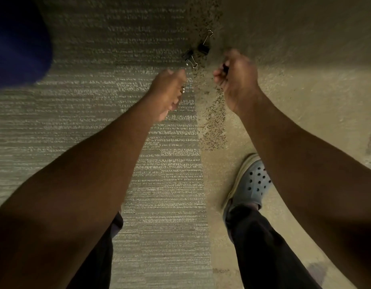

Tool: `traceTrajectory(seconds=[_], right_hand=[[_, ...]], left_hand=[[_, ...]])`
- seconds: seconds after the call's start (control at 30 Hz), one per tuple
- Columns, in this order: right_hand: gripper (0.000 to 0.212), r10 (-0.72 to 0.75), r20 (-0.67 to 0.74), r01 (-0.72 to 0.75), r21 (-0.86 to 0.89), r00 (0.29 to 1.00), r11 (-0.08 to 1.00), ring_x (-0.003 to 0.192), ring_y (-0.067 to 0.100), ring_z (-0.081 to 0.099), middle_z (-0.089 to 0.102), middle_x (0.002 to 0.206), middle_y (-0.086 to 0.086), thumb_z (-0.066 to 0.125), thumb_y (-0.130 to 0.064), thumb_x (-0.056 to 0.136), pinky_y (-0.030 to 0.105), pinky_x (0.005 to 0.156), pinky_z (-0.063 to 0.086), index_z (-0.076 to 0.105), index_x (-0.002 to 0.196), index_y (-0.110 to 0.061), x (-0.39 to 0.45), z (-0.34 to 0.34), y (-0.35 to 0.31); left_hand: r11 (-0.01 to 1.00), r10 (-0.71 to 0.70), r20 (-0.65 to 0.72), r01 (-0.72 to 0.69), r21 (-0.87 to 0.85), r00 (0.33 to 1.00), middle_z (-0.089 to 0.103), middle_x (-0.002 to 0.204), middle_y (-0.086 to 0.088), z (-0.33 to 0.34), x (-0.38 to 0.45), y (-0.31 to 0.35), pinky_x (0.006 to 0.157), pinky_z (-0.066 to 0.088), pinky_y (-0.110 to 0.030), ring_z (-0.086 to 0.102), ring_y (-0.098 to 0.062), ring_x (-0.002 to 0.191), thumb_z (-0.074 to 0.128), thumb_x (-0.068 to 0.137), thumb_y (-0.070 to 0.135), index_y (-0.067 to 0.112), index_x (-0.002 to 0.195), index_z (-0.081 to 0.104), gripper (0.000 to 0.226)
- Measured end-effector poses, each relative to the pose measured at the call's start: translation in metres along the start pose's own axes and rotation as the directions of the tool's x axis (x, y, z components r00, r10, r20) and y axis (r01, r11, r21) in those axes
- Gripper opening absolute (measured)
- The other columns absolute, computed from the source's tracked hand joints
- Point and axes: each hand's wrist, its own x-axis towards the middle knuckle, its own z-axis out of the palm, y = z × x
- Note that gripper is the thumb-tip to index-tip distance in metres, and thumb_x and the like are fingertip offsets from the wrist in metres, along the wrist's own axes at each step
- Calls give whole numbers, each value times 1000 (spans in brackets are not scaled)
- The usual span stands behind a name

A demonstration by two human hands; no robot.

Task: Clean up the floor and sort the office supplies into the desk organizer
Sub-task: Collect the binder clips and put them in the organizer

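Two black binder clips lie on the floor just beyond my hands: one (pixel 190 58) with its wire handles toward me, the other (pixel 204 46) with a handle pointing up and away. My left hand (pixel 170 92) is curled just below the nearer clip, with small shiny metal bits showing at its fingers. My right hand (pixel 235 78) is closed in a fist to the right of the clips, and a dark piece, likely another binder clip (pixel 225 67), shows between its fingers. The desk organizer is out of view.
Ribbed grey carpet (pixel 97 101) covers the left floor; smooth tan flooring (pixel 305 59) with a dark speckled seam lies right. My grey perforated clog (pixel 253 182) stands on the tan part. A dark blue object (pixel 15 42) sits at the far left.
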Motion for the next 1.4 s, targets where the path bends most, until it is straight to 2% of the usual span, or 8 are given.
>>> traceTrajectory(seconds=[0.1,0.23,0.47,0.63,0.73,0.83,0.97,1.4], right_hand=[[9,-24,-22,18,-237,999,971,62,14,58,60,78,7,53,-5,91,25,53,48,55,100,-8,12,13,0],[40,-121,5,96,-642,993,760,98,26,64,65,112,13,58,-21,84,39,84,56,55,121,-7,21,29,-2],[54,-319,2,193,-800,948,568,101,17,61,63,116,3,66,-46,84,22,74,46,51,122,-12,27,49,-5],[59,-293,1,159,-843,956,514,107,13,60,59,124,-1,65,-51,84,17,63,38,48,128,-15,27,55,-14],[56,-316,25,172,-877,948,449,114,16,59,58,128,0,58,-52,86,15,63,35,51,129,-18,30,54,-12],[48,-215,3,146,-741,977,656,104,20,63,64,115,4,57,-44,84,25,82,50,60,121,-13,25,43,-10],[19,-78,-28,68,-268,997,961,65,11,54,62,82,0,67,-21,80,25,55,48,60,96,-13,18,13,-5],[7,24,120,-19,-40,992,999,66,16,49,55,70,2,49,-6,84,29,59,43,49,84,-14,-19,-24,17]], left_hand=[[960,-42,85,63,-271,995,42,57,3,-10,-3,12,37,13,-18,29,-9,43,40,87,14,19,68,39,20],[915,2,153,60,-399,988,52,60,-3,-16,0,26,40,9,-20,29,-12,44,31,85,14,16,66,39,21],[930,120,182,-47,-364,976,63,76,-7,-25,11,42,41,10,-22,31,-13,46,39,84,19,15,72,49,16],[986,154,-102,-146,81,983,61,67,3,-19,24,43,39,26,-15,43,-5,43,62,90,32,15,93,61,17],[789,442,-127,-317,526,888,65,81,5,-20,42,32,57,43,-16,58,-9,67,67,85,33,11,101,66,27],[488,592,66,-422,764,803,70,101,-3,-22,46,31,78,52,-30,64,-21,93,64,82,32,18,106,64,28],[152,546,289,-432,889,786,65,119,-5,-21,49,43,86,49,-37,61,-31,109,66,86,29,29,123,52,40],[-39,509,353,-389,920,785,62,110,-19,-11,40,45,79,48,-42,60,-40,99,60,88,23,13,115,53,30]])
